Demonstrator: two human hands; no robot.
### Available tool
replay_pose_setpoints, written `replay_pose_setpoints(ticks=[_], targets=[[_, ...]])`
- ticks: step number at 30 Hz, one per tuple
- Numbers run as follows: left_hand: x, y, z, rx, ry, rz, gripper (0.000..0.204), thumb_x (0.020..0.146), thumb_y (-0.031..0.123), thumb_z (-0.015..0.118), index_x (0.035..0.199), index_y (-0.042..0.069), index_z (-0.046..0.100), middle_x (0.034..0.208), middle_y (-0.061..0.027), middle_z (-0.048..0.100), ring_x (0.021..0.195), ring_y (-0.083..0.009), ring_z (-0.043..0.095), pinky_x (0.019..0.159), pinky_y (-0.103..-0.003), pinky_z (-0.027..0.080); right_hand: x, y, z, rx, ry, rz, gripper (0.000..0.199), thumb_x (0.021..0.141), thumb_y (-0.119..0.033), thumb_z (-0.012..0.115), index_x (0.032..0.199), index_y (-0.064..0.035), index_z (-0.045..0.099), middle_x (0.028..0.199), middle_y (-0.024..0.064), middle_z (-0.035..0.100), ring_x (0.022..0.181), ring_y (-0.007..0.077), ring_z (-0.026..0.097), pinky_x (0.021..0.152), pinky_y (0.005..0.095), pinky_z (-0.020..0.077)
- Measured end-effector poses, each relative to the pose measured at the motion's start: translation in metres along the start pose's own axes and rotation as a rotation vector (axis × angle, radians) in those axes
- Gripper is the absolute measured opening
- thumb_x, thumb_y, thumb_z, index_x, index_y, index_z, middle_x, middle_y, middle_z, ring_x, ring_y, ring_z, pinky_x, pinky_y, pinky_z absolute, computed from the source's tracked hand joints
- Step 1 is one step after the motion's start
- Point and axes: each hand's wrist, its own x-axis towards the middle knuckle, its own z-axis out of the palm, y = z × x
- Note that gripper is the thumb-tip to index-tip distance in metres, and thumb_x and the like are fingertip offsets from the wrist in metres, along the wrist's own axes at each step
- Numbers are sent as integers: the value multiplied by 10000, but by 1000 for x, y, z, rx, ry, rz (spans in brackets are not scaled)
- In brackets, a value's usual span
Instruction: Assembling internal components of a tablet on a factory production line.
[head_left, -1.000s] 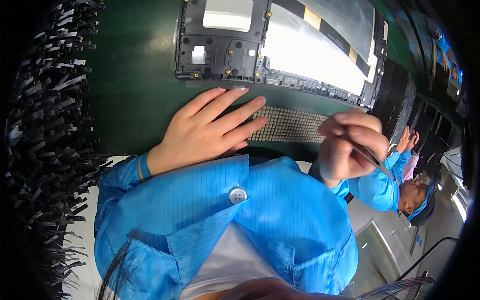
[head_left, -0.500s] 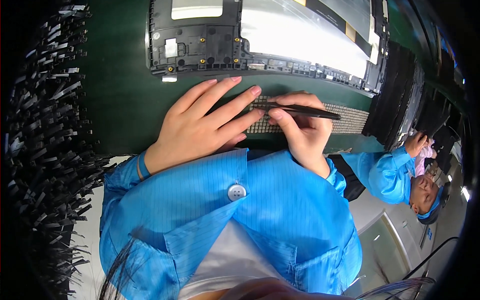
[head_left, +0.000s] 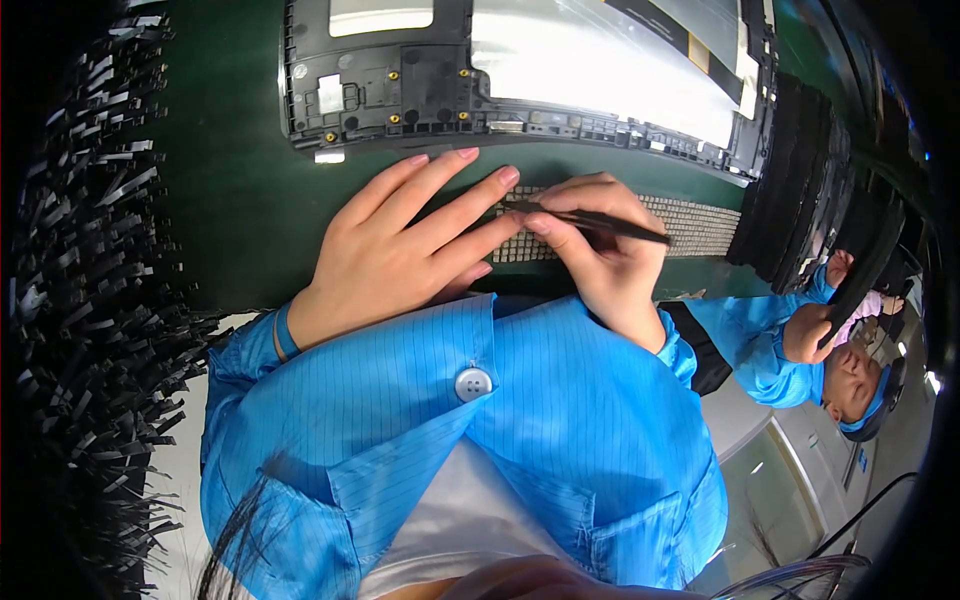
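Observation:
Black tweezers (head_left: 615,222) are pinched in my right hand (head_left: 610,265), their tips pointing left. Beneath them lies a strip of small greyish square pieces in rows (head_left: 700,228), stretched to the right over the green work surface. My left hand (head_left: 400,230) rests with fingers spread at the strip's left end, its index fingertip close to the tweezer tips. Whether a piece sits between the tips is too small to tell. Beyond both hands lies a black plastic frame with a silvery panel (head_left: 610,80).
Many black strips with pale ends (head_left: 95,250) crowd the left side. A stack of black parts (head_left: 795,185) stands at the strip's right end. On the right, a co-worker in a blue jacket (head_left: 750,340) holds a dark, long part (head_left: 868,265).
The tweezers have shifted slightly left and tilted. The black frame and strip appear a little farther left and up. The co-worker's hands have moved, now with a dark part raised.

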Motion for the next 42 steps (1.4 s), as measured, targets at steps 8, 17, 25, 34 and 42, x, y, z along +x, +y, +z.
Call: replay_pose_setpoints(ticks=[8, 17, 25, 34, 42], targets=[[5, 5, -6, 19, -22, 4, 465, 725, 292, 674, 1181, 219, 625, 1365, 9, 497, 1251, -235, 454, 1016, -386, 388, -3, -14, -39, -1, 173, -385, 230, 722, 31, 760, 889, 19, 603, 873, 179, 663, 687, 219, 661, 591, 257, 536], [7, 6, -12, -3, -53, 6, 471, 751, 271, 674, 1215, 210, 615, 1364, -11, 499, 1232, -263, 467, 1004, -417, 399, 39, -33, -82, -106, 171, -413, 213, 870, -90, 645, 981, 48, 528, 892, 227, 608, 603, 177, 607, 538, 230, 516], [5, 4, -10, -10, -46, 15, 485, 751, 279, 673, 1226, 203, 608, 1369, -15, 496, 1226, -263, 469, 994, -413, 401, 40, -32, -84, 73, 159, -365, 175, 824, 69, 637, 969, 73, 539, 933, 201, 612, 692, 162, 634, 622, 233, 551], [5, 2, -9, -17, -45, 23, 478, 758, 279, 665, 1227, 204, 607, 1369, -22, 494, 1231, -269, 460, 999, -419, 394, 40, -35, -85, 109, 156, -325, 196, 797, 76, 662, 957, 68, 550, 933, 204, 614, 717, 191, 640, 645, 256, 549], [2, 1, -6, -10, -30, 6, 502, 731, 288, 678, 1226, 252, 599, 1391, -7, 472, 1242, -253, 454, 1010, -398, 379, 9, -19, -52, 1, 270, -501, 275, 764, -67, 758, 929, 25, 559, 906, 217, 638, 744, 241, 642, 609, 295, 539]])
